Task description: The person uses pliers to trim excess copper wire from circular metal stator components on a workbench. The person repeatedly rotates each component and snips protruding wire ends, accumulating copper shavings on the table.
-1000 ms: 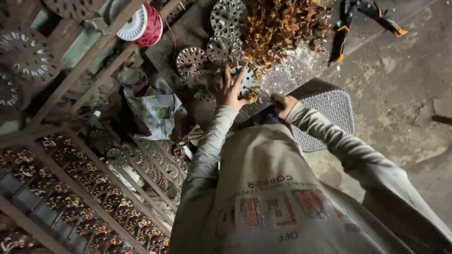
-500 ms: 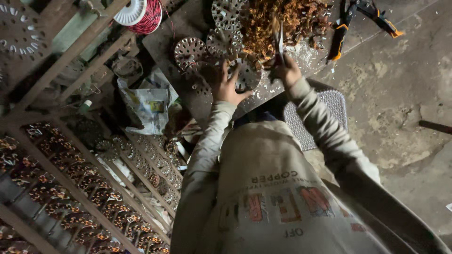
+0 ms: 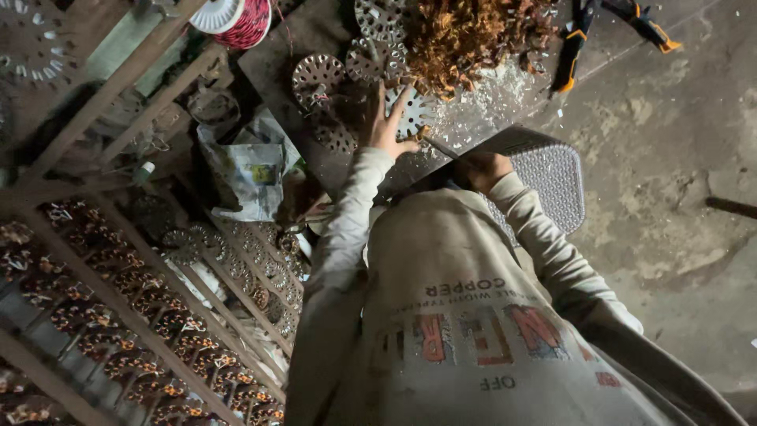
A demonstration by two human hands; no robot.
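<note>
My left hand (image 3: 390, 126) lies with fingers spread on a round slotted metal disc (image 3: 416, 106) on a dark board (image 3: 284, 55), thumb hooked at the disc's edge. My right hand (image 3: 482, 167) is closed on a thin metal tool (image 3: 441, 147). The tool's tip points at the disc's near edge, beside my left thumb. Both sleeves are pale grey.
A heap of copper wire scraps (image 3: 473, 31) lies just beyond the disc, with several more discs (image 3: 317, 75) around it. Orange-handled pliers (image 3: 572, 51), a red wire spool (image 3: 246, 20), a grey perforated seat (image 3: 552, 177), a crumpled bag (image 3: 252, 170) and wooden racks of wound parts (image 3: 118, 331) surround me.
Half a second ago my right hand was raised with the tool near the copper heap; it has come back down toward my body. My left hand stays on the disc.
</note>
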